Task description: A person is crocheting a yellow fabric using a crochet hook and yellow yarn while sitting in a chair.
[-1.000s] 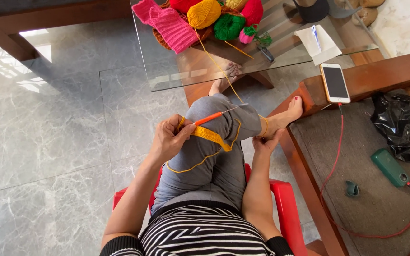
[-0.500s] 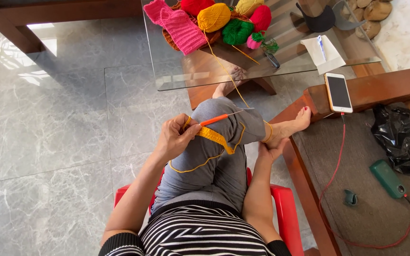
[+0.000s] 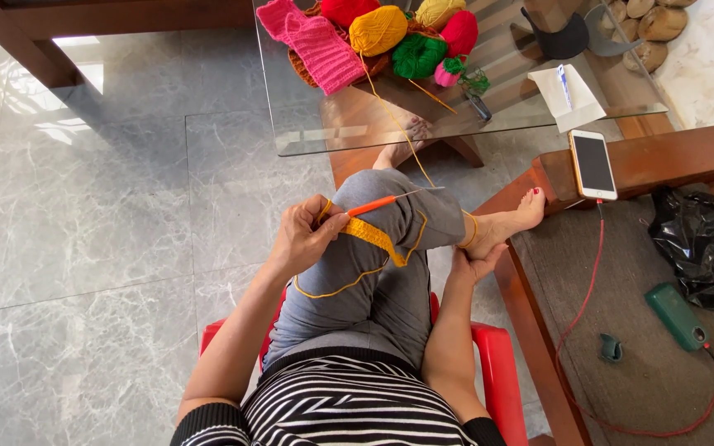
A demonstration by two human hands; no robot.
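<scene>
My left hand (image 3: 306, 237) is closed on an orange-handled crochet hook (image 3: 378, 203) and the end of a narrow yellow crocheted strip (image 3: 371, 239) that lies over my raised knee. A yellow yarn strand (image 3: 398, 128) runs from the work up to a yellow yarn ball (image 3: 378, 30) on the glass table (image 3: 489, 124). My right hand (image 3: 474, 266) cups the heel of my right foot (image 3: 510, 220), which rests on the edge of a wooden bench. I cannot tell whether it also holds yarn.
The table carries a pink knitted piece (image 3: 316, 45), red, green and pink yarn balls, scissors and a paper with a pen (image 3: 568, 95). A phone (image 3: 593, 163) on a red cable, a black bag (image 3: 700, 244) and a green device (image 3: 676, 315) sit at right. I sit on a red chair (image 3: 496, 376).
The view has drifted slightly, so the table sits higher and more to the right. My left hand stays at the knee with the hook; my right hand stays at the foot.
</scene>
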